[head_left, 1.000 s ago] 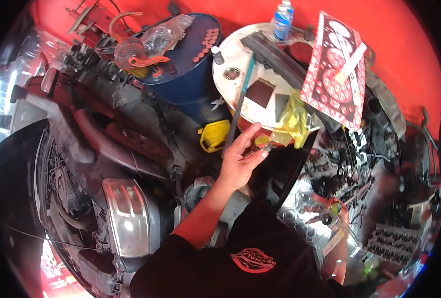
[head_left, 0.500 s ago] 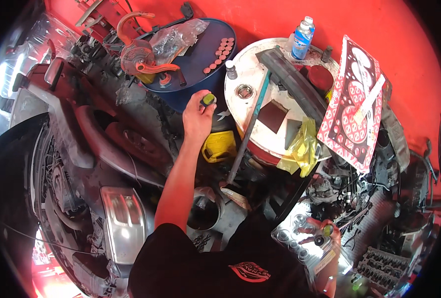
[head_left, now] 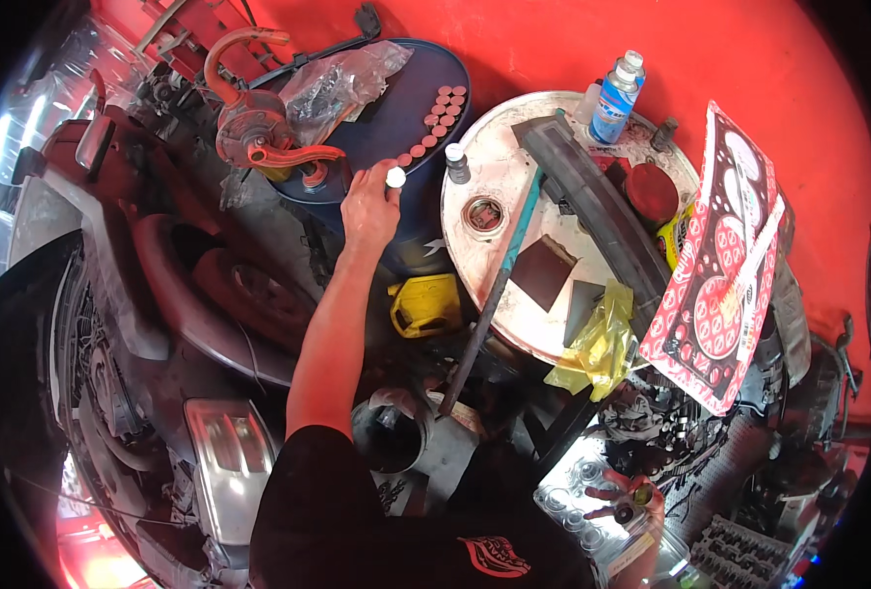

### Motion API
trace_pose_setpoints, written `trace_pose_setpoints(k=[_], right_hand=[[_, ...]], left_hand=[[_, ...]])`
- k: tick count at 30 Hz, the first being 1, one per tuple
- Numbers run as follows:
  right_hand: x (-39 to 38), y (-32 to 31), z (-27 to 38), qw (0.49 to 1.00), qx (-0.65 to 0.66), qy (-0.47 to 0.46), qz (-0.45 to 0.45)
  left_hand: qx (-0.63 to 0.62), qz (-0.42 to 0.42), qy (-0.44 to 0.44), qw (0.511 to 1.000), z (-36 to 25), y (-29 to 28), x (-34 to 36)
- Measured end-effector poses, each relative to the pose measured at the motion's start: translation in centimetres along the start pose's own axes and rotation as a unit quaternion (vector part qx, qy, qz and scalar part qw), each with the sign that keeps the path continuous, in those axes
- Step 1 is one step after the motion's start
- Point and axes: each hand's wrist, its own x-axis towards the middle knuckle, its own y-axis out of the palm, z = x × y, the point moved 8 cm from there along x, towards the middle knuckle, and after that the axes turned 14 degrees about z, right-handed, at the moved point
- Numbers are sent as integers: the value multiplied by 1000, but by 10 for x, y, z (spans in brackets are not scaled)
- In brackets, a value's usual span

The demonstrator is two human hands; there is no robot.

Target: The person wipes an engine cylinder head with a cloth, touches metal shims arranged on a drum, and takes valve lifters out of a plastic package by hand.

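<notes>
My left hand (head_left: 369,208) reaches to the near edge of a dark blue drum (head_left: 367,162), pinching a small round shiny piece (head_left: 396,178). Its exact kind does not show; its top catches white light. On the drum lid beyond the fingers lie several reddish discs (head_left: 432,141), set out in rows. At lower right my right hand (head_left: 648,510) is closed on small round pieces (head_left: 626,513), one dark and one yellowish. Beside and under it is a clear plastic pack (head_left: 578,496) with round hollows.
An orange hand pump (head_left: 252,128) and crumpled plastic stand on the blue drum. A white-topped drum (head_left: 470,260) carries a spray can (head_left: 614,103), a small bottle (head_left: 457,164) and a long dark part. A gasket pack (head_left: 715,265) leans right. A yellow jug (head_left: 425,305) sits below.
My left hand has shifted slightly left and toward the blue drum's edge, and the piece in it now shows white instead of yellow-green. My right hand stays low over the clear pack.
</notes>
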Motion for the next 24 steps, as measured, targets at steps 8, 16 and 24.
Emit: trace_pose_setpoints(k=[8,16,24], right_hand=[[7,-13,1,999,-22,5,-35],[17,-12,-2,1000,20,5,16],[22,11,-4,999,47,-10,23]], left_hand=[[-115,-50,40,991,-8,-7,9],[-215,-107,130,962,-80,-32,-27],[-123,-106,271,949,-137,-74,-51]])
